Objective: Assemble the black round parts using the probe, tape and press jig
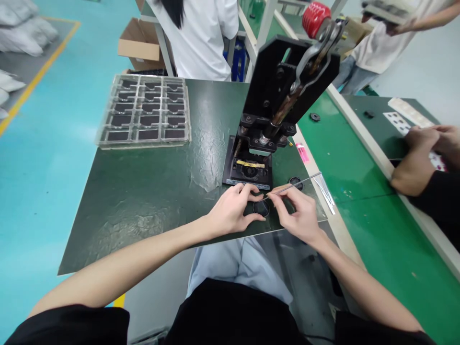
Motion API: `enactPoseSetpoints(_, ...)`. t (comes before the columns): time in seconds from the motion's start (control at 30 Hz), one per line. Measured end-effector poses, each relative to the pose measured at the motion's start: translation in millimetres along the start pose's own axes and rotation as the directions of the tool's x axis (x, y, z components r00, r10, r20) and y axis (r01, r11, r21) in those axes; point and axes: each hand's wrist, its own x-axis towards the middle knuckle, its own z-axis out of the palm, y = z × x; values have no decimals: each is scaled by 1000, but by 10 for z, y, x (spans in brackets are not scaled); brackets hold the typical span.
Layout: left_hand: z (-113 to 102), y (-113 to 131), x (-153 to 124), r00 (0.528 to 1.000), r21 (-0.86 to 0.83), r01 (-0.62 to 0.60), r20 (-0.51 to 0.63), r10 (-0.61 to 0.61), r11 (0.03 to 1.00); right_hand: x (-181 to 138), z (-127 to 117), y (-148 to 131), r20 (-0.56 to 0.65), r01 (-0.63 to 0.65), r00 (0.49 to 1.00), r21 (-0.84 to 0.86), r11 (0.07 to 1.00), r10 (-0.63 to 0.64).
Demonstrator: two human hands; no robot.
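Note:
Near the table's front edge, a small round black part (261, 208) lies on the green mat, with the thumb and fingers of my left hand (235, 208) closed around its left side. My right hand (297, 211) pinches a thin grey strip (304, 180) that slants up to the right. The strip's lower end meets the round part's rim by my left fingertips. Just beyond my hands stands a black hand press (271, 112) with a red-topped lever (316, 20). A yellow piece (250, 164) sits on its base. Another round black part (295, 182) lies behind my right hand.
Stacked clear trays (143, 143) with black pieces stand at the back left. Several thin strips (326, 194) lie on the right edge, near a pink item (302, 153). A green conveyor (354, 177) runs along the right, carrying one round part (315, 117). A co-worker's hands (424, 143) work beyond it.

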Motion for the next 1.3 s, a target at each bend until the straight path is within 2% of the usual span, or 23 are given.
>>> enactPoseSetpoints(0.13, -4, 3, -3, 1000, -9, 5, 5, -5, 1000, 1, 32, -13, 66, 80, 995, -3, 997, -80)
enactPoseSetpoints(0.7, -5, 11, -10, 1000, -5, 15, 9, -15, 1000, -29, 133, -5, 33, 200, 979, 9, 980, -200)
enactPoseSetpoints(1.07, 32, -26, 0, 999, -64, 34, 1, -34, 997, -37, 200, -2, 64, 163, 985, -9, 987, -162)
enactPoseSetpoints(1.3, 51, -70, 13, 999, -102, 23, -22, -25, 995, -61, 230, 9, 21, 127, 992, 16, 992, -127)
